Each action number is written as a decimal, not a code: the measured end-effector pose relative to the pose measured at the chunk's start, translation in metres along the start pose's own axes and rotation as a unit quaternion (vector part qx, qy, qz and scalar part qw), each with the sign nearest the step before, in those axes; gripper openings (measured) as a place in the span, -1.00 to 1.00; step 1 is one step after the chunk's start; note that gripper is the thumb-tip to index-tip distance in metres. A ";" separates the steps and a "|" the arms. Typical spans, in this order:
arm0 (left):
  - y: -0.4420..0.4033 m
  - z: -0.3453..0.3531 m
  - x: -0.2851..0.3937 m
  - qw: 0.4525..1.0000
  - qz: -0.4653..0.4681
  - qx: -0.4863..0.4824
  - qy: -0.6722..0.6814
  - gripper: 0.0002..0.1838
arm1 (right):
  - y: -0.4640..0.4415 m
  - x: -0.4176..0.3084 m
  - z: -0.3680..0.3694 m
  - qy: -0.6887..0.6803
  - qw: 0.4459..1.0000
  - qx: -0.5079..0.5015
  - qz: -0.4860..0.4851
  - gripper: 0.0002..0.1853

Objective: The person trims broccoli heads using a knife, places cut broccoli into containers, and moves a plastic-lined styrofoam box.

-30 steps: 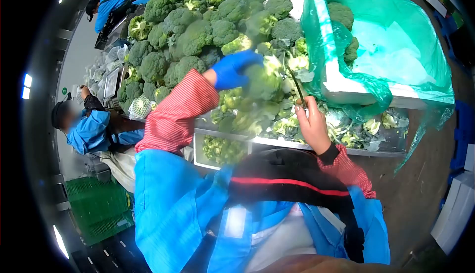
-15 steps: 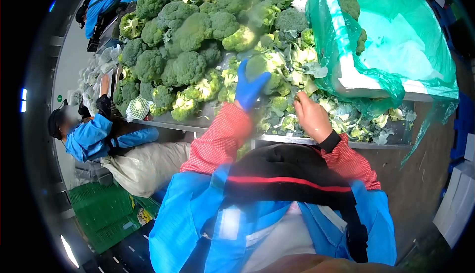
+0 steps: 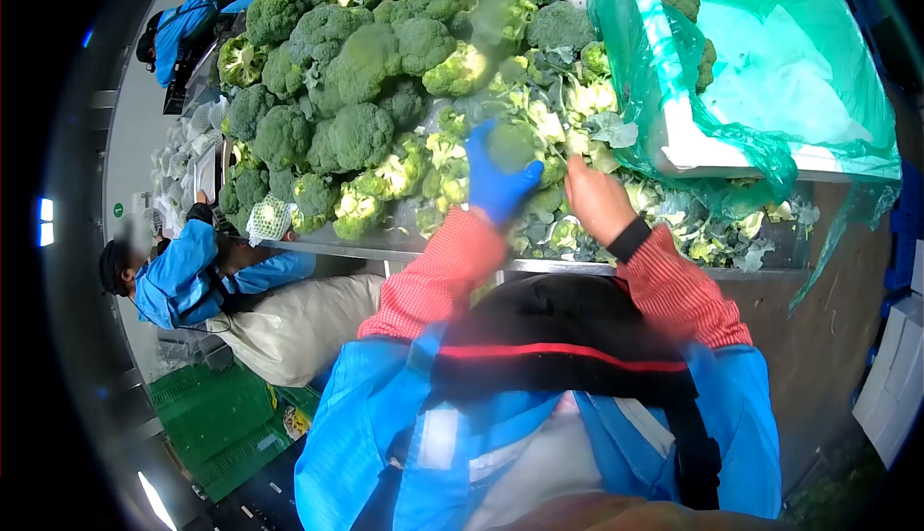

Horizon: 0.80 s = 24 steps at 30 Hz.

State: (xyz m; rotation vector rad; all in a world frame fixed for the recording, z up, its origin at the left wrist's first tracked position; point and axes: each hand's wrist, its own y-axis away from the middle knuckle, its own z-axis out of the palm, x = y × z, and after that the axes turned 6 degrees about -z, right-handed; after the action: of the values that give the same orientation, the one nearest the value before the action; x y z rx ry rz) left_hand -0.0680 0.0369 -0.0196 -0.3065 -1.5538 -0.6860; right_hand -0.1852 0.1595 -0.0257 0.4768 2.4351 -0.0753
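My left hand (image 3: 496, 177), in a blue glove, is wrapped round a broccoli head (image 3: 517, 144) above the table, its thumb and fingers on either side. My right hand (image 3: 597, 199) is bare and closed, its fingers close to the broccoli's right side. Something thin seems to stick out from those fingers, too small to name. Cut stalks, leaves and trimmings (image 3: 549, 122) lie under and around both hands.
Broccoli heads (image 3: 361, 136) are heaped to the left on the metal table (image 3: 385, 242). A white box (image 3: 693, 151) with a green plastic liner (image 3: 808, 78) stands at the right, some broccoli inside. A co-worker (image 3: 183, 266) in blue works at the left; another person (image 3: 178, 40) is farther back.
My right hand has moved up and slightly left, closer to the broccoli. My left hand, still holding the broccoli, has shifted slightly right and down. The co-worker's arm has moved a little.
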 end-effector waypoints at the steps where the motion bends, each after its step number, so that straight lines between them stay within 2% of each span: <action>1: 0.001 0.001 -0.003 1.000 0.009 0.008 -0.013 -0.11 | -0.003 0.005 0.008 0.008 1.000 0.002 0.002 -0.86; 3: 0.001 -0.002 0.001 1.000 0.006 -0.010 0.028 -0.12 | -0.015 0.012 0.017 0.026 1.000 0.013 0.001 -0.87; 4: 0.004 -0.005 0.003 0.999 0.003 -0.015 0.048 -0.12 | -0.016 0.012 0.018 0.008 1.000 -0.003 0.016 -0.78; 5: 0.008 -0.009 0.006 0.997 -0.004 -0.019 0.068 -0.13 | -0.012 0.014 0.017 -0.139 0.987 -0.028 0.070 -0.75; 6: 0.007 -0.013 0.012 0.986 -0.025 -0.019 0.162 -0.13 | -0.009 0.008 0.001 -0.281 0.951 -0.050 0.122 -0.72; 7: 0.008 -0.020 0.026 0.989 -0.059 0.010 0.136 -0.18 | -0.006 0.006 -0.007 -0.415 0.890 -0.074 0.172 -0.68; 8: -0.004 -0.045 0.008 0.992 -0.030 -0.014 0.124 -0.15 | -0.002 0.017 -0.003 -0.458 0.860 -0.059 0.215 -0.61; 9: -0.013 -0.067 -0.012 0.993 -0.001 -0.038 0.111 -0.11 | -0.001 0.018 -0.005 -0.410 0.894 -0.039 0.177 -0.57; 10: -0.002 -0.065 0.005 0.984 -0.046 -0.040 0.166 -0.09 | 0.000 0.019 -0.007 -0.356 0.924 -0.015 0.143 -0.52; 11: 0.007 -0.067 0.027 0.968 -0.088 -0.108 0.210 -0.13 | 0.001 0.016 -0.008 -0.344 0.932 0.012 0.118 -0.47; 13: 0.017 -0.076 0.039 0.942 -0.187 -0.086 0.265 -0.18 | 0.000 0.005 -0.009 -0.315 0.943 0.083 0.063 -0.38; 14: 0.015 -0.083 0.034 0.930 -0.194 -0.112 0.292 -0.20 | -0.001 -0.002 -0.008 -0.299 0.945 0.127 0.032 -0.34; 16: 0.010 -0.091 0.026 0.901 -0.207 -0.164 0.343 -0.24 | -0.009 -0.009 -0.015 -0.341 0.931 0.125 0.034 -0.31; 19: 0.013 -0.079 0.018 0.864 -0.278 -0.132 0.399 -0.26 | -0.017 -0.021 -0.032 -0.419 0.897 0.136 0.043 -0.43; 21: 0.010 -0.077 0.004 0.870 -0.271 -0.120 0.394 -0.27 | -0.018 -0.019 -0.033 -0.464 0.873 0.139 0.060 -0.52; 22: 0.016 -0.072 0.009 0.877 -0.278 -0.113 0.376 -0.27 | -0.018 -0.024 -0.031 -0.447 0.874 0.192 0.016 -0.68; 23: 0.020 -0.069 0.011 0.883 -0.286 -0.108 0.356 -0.27 | -0.015 -0.026 -0.031 -0.409 0.890 0.200 0.008 -0.70; 24: 0.016 -0.076 0.009 0.880 -0.287 -0.146 0.348 -0.30 | -0.011 -0.030 -0.032 -0.370 0.906 0.207 0.001 -0.73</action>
State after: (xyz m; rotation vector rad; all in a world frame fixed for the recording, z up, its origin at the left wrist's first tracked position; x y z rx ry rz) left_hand 0.0014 0.0029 -0.0095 0.1961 -0.8239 -1.3333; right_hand -0.1864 0.1449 0.0175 0.5139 1.6574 -0.6606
